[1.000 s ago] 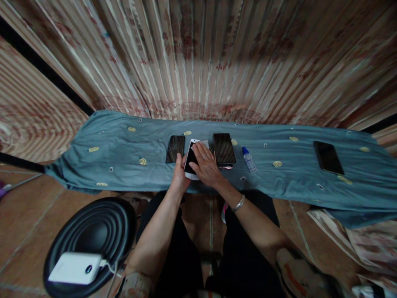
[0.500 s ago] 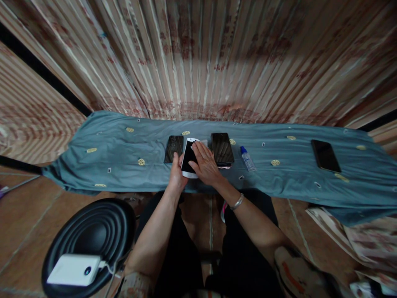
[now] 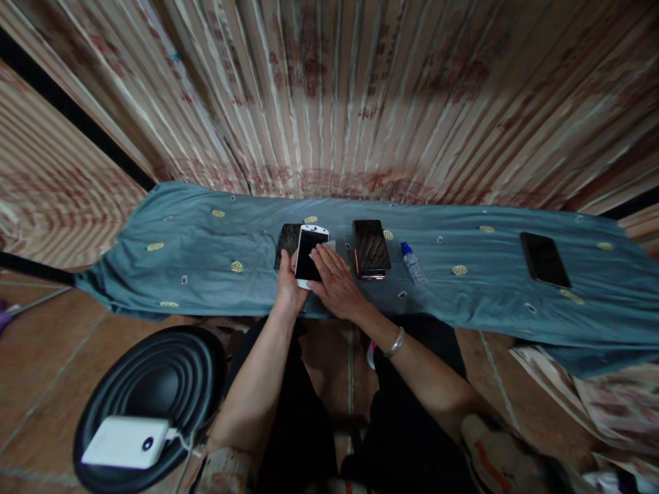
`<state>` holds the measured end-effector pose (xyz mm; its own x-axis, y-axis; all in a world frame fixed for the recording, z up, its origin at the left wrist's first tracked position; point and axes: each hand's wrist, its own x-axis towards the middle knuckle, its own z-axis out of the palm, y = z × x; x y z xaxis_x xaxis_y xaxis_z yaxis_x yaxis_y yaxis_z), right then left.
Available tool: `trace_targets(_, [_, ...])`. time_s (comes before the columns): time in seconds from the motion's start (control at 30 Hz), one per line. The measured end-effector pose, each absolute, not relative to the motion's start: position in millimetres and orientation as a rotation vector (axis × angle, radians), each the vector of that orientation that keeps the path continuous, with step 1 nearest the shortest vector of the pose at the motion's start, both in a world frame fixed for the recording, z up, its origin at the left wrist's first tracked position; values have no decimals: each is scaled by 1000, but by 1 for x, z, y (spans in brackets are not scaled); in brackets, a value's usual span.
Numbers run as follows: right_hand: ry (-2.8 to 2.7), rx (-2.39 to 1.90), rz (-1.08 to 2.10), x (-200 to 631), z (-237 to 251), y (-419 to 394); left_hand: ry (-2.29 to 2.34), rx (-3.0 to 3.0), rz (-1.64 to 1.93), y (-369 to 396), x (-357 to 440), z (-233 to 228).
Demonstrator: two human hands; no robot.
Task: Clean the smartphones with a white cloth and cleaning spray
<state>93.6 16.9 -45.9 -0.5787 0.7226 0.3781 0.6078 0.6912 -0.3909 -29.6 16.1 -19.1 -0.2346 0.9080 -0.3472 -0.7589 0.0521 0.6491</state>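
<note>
A white-framed phone (image 3: 309,250) with a dark screen is tilted up over the blue-grey cloth (image 3: 195,261). My left hand (image 3: 287,288) grips its lower left edge. My right hand (image 3: 334,283) lies flat against the lower right of the screen, fingers extended; a white cloth or paper (image 3: 331,245) peeks out just beyond them. A dark phone (image 3: 287,240) lies flat behind the white one, partly hidden by it. Another dark phone (image 3: 371,248) lies to the right of my right hand, apart from it.
A small clear bottle with a blue cap (image 3: 412,263) lies right of the middle phone. A further dark phone (image 3: 544,259) lies far right on the cloth. A black stool (image 3: 159,377) with a white power bank (image 3: 126,442) stands at lower left. Striped curtains hang behind.
The white phone has shifted left and stood up more upright, now covering part of the left dark phone. My right hand slid down toward the screen's lower part.
</note>
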Motion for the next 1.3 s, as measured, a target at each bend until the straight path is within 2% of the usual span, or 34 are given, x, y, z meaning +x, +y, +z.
trace_targets(0.37, [-2331, -1122, 284, 103, -43, 33, 875, 230, 1504, 11, -20, -18])
trace_targets(0.93, [-2442, -934, 324, 91, -45, -1, 889, 157, 1619, 26, -38, -22])
trace_targets(1.3, [-2390, -1048, 299, 98, -45, 18, 928, 163, 1565, 18, -16, -15])
